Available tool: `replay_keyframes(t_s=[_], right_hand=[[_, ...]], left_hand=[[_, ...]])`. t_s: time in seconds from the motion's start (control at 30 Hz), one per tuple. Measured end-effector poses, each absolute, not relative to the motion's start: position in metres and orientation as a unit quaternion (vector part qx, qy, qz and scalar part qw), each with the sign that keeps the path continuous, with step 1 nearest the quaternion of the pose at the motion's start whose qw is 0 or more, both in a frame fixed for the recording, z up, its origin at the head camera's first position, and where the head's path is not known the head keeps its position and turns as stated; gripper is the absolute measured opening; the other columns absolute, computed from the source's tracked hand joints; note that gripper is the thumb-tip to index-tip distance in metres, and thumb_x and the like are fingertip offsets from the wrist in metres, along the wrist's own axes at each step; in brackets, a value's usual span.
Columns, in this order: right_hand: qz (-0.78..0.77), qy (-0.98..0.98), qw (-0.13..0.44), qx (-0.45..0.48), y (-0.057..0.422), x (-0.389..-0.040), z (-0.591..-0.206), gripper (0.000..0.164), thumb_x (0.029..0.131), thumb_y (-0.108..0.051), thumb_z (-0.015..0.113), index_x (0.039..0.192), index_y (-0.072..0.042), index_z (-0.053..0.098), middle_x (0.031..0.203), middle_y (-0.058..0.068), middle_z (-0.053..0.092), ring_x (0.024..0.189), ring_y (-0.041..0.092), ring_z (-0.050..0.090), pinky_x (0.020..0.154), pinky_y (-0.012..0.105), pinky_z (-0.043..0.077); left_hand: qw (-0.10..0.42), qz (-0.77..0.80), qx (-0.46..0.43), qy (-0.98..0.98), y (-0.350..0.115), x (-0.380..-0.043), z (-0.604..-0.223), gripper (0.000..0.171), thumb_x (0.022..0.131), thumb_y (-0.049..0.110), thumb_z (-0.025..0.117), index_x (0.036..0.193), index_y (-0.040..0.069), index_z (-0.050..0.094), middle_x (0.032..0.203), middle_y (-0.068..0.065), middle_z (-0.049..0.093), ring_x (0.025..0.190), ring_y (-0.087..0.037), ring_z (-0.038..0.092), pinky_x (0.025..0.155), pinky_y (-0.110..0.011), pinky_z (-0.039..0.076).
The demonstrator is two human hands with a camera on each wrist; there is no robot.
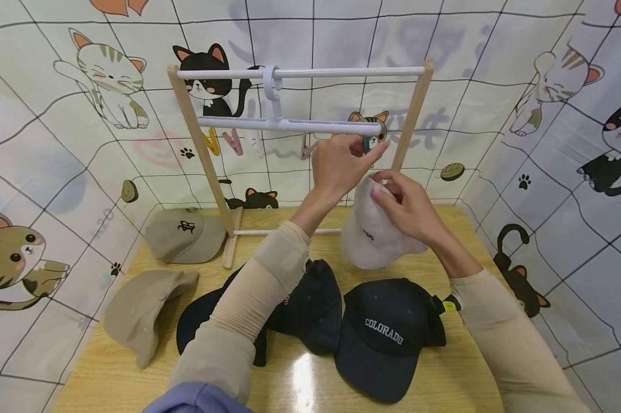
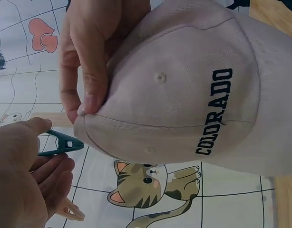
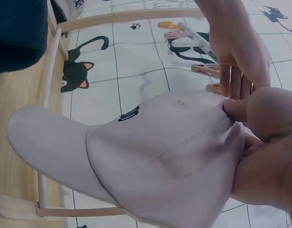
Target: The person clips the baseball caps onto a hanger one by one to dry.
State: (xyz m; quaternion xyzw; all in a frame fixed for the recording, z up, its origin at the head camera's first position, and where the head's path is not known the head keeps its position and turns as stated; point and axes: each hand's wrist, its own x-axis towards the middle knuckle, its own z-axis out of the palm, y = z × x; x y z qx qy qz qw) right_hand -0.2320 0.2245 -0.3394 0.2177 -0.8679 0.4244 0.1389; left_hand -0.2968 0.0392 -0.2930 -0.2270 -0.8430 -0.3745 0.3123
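Observation:
A pale pink cap (image 1: 375, 235) with dark COLORADO lettering hangs from my right hand (image 1: 406, 203), which pinches the top of its crown. Just left of it, my left hand (image 1: 338, 163) holds a teal clip (image 2: 63, 143) between thumb and fingers, under the right end of a white clip hanger (image 1: 290, 124). In the left wrist view the clip's tip is close to the cap's crown but apart from it. The hanger hooks over the top bar of a rack (image 1: 352, 73). More clips hang along it, among them a yellow clip (image 1: 212, 141) and a pink clip (image 1: 233, 142).
On the wooden table (image 1: 310, 378) lie a beige cap with black lettering (image 1: 183, 236), a plain tan cap (image 1: 140, 310), and dark caps, including a COLORADO one (image 1: 383, 338) at the right. Wooden rack posts (image 1: 412, 115) stand either side. Cat-print cloth (image 1: 310, 34) surrounds the table.

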Motion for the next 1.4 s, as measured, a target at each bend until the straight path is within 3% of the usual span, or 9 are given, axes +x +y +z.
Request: replay_keyframes(t_s=[0.13,0.3,0.4,0.5,0.57,0.63,0.93,1.17,1.4], right_hand=[[0.389,-0.883,0.159,0.209,0.224,-0.237,-0.337,0.025,0.112,-0.014,0.071,0.136,-0.006,0.073,0.067,0.002,0.046,0.056,0.008,0.035,0.063,0.031,0.033],[0.357,-0.9,0.159,0.194,0.224,-0.241,-0.336,0.025,0.112,-0.016,0.072,0.134,-0.005,0.077,0.068,0.002,0.045,0.061,0.013,0.038,0.069,0.034,0.035],[0.346,-0.908,0.153,0.181,0.224,-0.242,-0.334,0.027,0.112,-0.017,0.071,0.134,-0.001,0.077,0.073,0.012,0.06,0.069,0.022,0.054,0.076,0.038,0.042],[0.348,-0.912,0.143,0.166,0.223,-0.242,-0.331,0.029,0.113,-0.019,0.071,0.134,0.001,0.076,0.099,0.023,0.079,0.091,0.037,0.073,0.087,0.048,0.054],[0.35,-0.913,0.139,0.157,0.223,-0.242,-0.328,0.03,0.112,-0.02,0.072,0.133,0.002,0.075,0.117,0.026,0.082,0.108,0.043,0.078,0.096,0.056,0.058],[0.352,-0.914,0.137,0.148,0.223,-0.243,-0.327,0.03,0.112,-0.021,0.072,0.131,0.003,0.074,0.121,0.027,0.082,0.114,0.047,0.077,0.1,0.061,0.058],[0.346,-0.913,0.165,0.139,0.221,-0.245,-0.324,0.026,0.11,-0.019,0.075,0.124,0.004,0.072,0.116,0.029,0.082,0.108,0.049,0.079,0.094,0.063,0.06],[0.34,-0.911,0.192,0.133,0.22,-0.248,-0.325,0.024,0.108,-0.014,0.077,0.121,0.006,0.072,0.115,0.031,0.082,0.108,0.05,0.08,0.094,0.064,0.061],[0.33,-0.913,0.203,0.131,0.217,-0.249,-0.327,0.023,0.107,-0.011,0.077,0.12,0.007,0.072,0.113,0.032,0.082,0.106,0.05,0.08,0.093,0.065,0.062]], left_hand=[[0.308,-0.37,-0.234,-0.845,0.039,-0.297,-0.291,0.058,0.1,0.054,0.084,0.06,0.018,0.062,0.071,0.003,0.079,0.055,-0.008,0.049,0.053,-0.019,0.027],[0.309,-0.362,-0.234,-0.847,0.038,-0.297,-0.29,0.063,0.1,0.054,0.083,0.056,0.021,0.052,0.06,0.004,0.069,0.053,-0.005,0.032,0.053,-0.02,0.019],[0.307,-0.36,-0.232,-0.85,0.038,-0.297,-0.289,0.065,0.101,0.054,0.082,0.055,0.022,0.048,0.057,0.003,0.065,0.053,-0.004,0.029,0.054,-0.02,0.018],[0.302,-0.355,-0.227,-0.855,0.038,-0.297,-0.288,0.064,0.101,0.053,0.081,0.055,0.023,0.049,0.059,0.003,0.069,0.052,-0.004,0.036,0.053,-0.019,0.02],[0.301,-0.352,-0.224,-0.857,0.038,-0.297,-0.287,0.063,0.101,0.053,0.081,0.055,0.023,0.052,0.062,0.003,0.073,0.052,-0.005,0.042,0.052,-0.019,0.022],[0.302,-0.352,-0.223,-0.858,0.039,-0.297,-0.287,0.062,0.101,0.052,0.081,0.055,0.022,0.053,0.063,0.002,0.074,0.053,-0.006,0.045,0.052,-0.019,0.023],[0.329,-0.34,-0.22,-0.853,0.04,-0.298,-0.288,0.063,0.101,0.05,0.082,0.054,0.024,0.049,0.059,0.004,0.068,0.053,-0.006,0.043,0.053,-0.019,0.021],[0.349,-0.333,-0.232,-0.845,0.04,-0.301,-0.288,0.064,0.101,0.046,0.082,0.054,0.023,0.046,0.053,0.008,0.045,0.054,-0.006,0.027,0.054,-0.019,0.015],[0.349,-0.332,-0.221,-0.848,0.04,-0.301,-0.291,0.063,0.101,0.046,0.082,0.054,0.023,0.047,0.054,0.009,0.04,0.056,-0.007,0.027,0.054,-0.019,0.015]])
